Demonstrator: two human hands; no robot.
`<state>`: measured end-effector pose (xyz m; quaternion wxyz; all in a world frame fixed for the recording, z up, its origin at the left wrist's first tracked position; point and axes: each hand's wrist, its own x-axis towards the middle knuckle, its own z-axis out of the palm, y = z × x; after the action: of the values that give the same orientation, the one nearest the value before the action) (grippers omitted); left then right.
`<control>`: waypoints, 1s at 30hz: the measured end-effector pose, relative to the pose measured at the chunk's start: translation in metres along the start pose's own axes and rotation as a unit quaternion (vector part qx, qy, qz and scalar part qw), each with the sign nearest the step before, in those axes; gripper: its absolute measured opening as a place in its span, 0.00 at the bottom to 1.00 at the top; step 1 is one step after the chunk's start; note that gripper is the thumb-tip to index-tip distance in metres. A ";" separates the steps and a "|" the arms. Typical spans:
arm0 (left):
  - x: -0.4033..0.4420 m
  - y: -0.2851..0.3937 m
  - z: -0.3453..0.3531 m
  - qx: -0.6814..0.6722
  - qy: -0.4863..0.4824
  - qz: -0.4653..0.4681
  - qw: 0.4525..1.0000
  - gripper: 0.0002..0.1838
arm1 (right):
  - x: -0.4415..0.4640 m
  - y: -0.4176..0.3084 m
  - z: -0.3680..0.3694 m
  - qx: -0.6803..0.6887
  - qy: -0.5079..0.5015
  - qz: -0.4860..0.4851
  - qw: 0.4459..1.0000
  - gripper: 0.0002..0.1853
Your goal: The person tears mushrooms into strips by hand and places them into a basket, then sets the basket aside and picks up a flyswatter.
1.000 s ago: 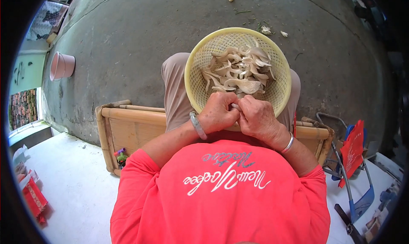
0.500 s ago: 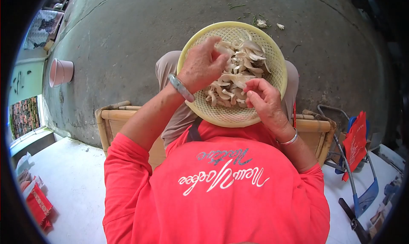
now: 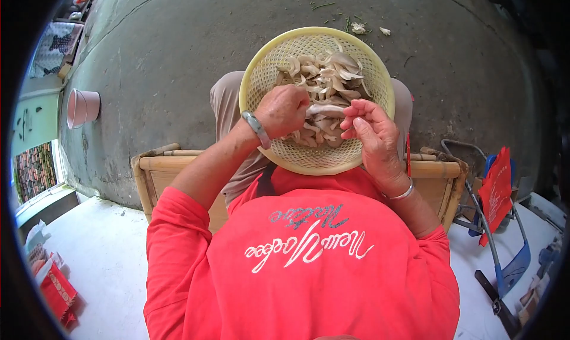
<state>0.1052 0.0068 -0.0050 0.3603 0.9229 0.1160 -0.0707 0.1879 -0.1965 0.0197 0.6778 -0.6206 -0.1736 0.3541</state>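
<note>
A heap of pale mushrooms (image 3: 332, 81) sits in a yellow basket (image 3: 263, 70), just above the middle of the frame. The basket rests on the person's lap, between the 2 knees. The left hand (image 3: 279, 109) is over the left part of the heap, its fingers curled in tight. I cannot tell if it has a piece, as the fingers hide their own tips. The right hand (image 3: 375, 139) is at the right of the basket, about half open, the thumb apart from the fingers, with nothing clear in its grip. 1 long pale piece (image 3: 325, 110) lies between the 2 hands.

The mushrooms look light, soft and bendy, maybe a bit damp and slippery. Their thin edges would likely rip or squash, so a gentle pinch on the thicker stem end seems best. A few scraps (image 3: 358, 28) lie on the floor at the top.
</note>
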 end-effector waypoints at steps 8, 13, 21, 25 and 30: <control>0.013 -0.011 0.012 0.096 -0.037 0.008 0.995 0.08 | -0.001 -0.004 0.001 -0.018 -0.012 0.011 1.000 0.14; 0.019 -0.017 -0.028 -0.210 0.046 -0.066 0.974 0.14 | 0.000 -0.004 0.003 -0.039 -0.023 0.009 0.999 0.14; -0.005 -0.010 -0.014 0.066 -0.016 -0.009 0.998 0.15 | -0.002 -0.006 0.004 -0.063 -0.024 0.015 0.998 0.13; -0.010 -0.012 0.001 0.124 -0.164 0.033 0.978 0.12 | -0.001 -0.006 0.005 -0.071 -0.027 0.019 0.997 0.13; -0.011 -0.006 0.004 0.161 -0.235 0.005 0.959 0.13 | -0.002 -0.008 0.006 -0.078 -0.037 0.028 0.996 0.12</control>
<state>0.0929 0.0061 -0.0095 0.2243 0.9267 0.0109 -0.3014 0.1844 -0.1934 0.0286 0.6101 -0.6628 -0.2078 0.3812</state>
